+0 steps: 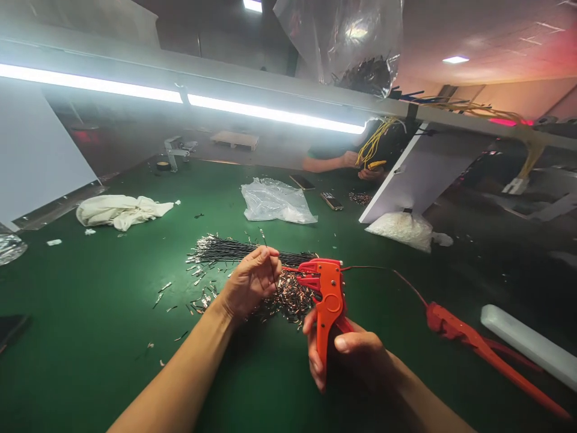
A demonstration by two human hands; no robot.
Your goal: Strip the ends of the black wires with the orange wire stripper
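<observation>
My right hand (351, 355) is closed around the handles of an orange wire stripper (327, 294), its jaws pointing left. My left hand (250, 279) pinches a thin black wire (271, 264) and holds it at the stripper's jaws. Under both hands lies a bundle of black wires (234, 249) with bare metal ends, and a heap of stripped bits (291, 300) on the green table (90, 313).
A red tool with a long strap (469, 343) and a white tube (527, 343) lie at the right. A white cloth (119, 210), a clear plastic bag (274, 201) and a bag of white parts (403, 228) sit farther back. Across the table another person's hands (360, 165) handle yellow wires.
</observation>
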